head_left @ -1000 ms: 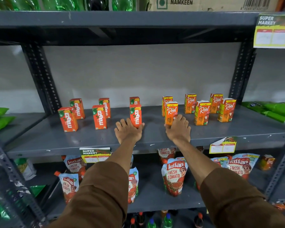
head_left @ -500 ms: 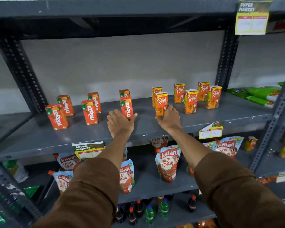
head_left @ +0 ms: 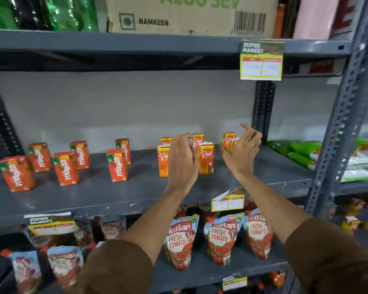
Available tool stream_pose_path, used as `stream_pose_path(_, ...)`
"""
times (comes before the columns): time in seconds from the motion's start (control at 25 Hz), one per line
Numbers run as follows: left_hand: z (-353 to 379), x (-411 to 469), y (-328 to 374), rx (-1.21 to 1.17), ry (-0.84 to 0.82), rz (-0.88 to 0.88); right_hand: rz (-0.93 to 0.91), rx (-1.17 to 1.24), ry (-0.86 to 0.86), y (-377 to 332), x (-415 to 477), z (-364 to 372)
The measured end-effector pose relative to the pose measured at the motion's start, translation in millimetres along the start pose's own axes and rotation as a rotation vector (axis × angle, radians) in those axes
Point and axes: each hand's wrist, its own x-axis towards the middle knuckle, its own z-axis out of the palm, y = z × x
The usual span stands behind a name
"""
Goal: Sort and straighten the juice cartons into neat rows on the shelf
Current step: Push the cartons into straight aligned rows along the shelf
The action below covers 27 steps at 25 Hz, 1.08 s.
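Single head-worn view, close, facing the grey shelf (head_left: 115, 196) head-on.

Maaza cartons (head_left: 116, 165) stand in two rows toward the shelf's (head_left: 94, 198) left end. Real cartons (head_left: 206, 159) stand right of them, nearer the right upright (head_left: 263, 111). Tomato pouches (head_left: 220, 238) sit on the shelf below.

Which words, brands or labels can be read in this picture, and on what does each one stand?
"NAMKEEN": cardboard box, top shelf.
"SUPER MARKET": price tag hanging from the upper shelf edge; its white fields look blank.
"maaza": red-orange cartons, left.
"Real": orange cartons, behind the hands.
"Kissan FRESH TOMATO": pouches, lower shelf.
Lower shelf tags: too blurred to read.
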Motion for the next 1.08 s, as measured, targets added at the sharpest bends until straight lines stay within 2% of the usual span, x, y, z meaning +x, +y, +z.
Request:
stream_pose_path(0.08,36.9,-6.6,11.8,-0.028,-0.015,-0.128,0.098,-0.011,-0.077,36.9,17.4,0.1)
stream_pose_path(0.2,70.8,-20.7,2.7,0.001,-0.077,-0.42,0.318,-0.04,-0.288,77.1,13.3,9.7)
stream_pose_path(0.32,86.9,-19.8,-8.7,0.09,-0.201,-0.577,0.367,-0.08,-0.425,92.6,16.2,21.0)
stream_pose_path(0.4,90.8,-20.0,-13.9,0.186,-0.316,-0.571,0.371,-0.079,-0.433,96.1,17.9,24.2)
stream_pose_path(0.52,97.7,-22.5,-20.1,0.344,-0.411,-0.457,0.328,-0.085,-0.427,100.4,14.4,27.1)
stream_pose_path(1.08,103.1,-24.1,-19.8,0.512,-0.543,-0.472,0.222,-0.137,-0.432,97.8,6.7,14.7)
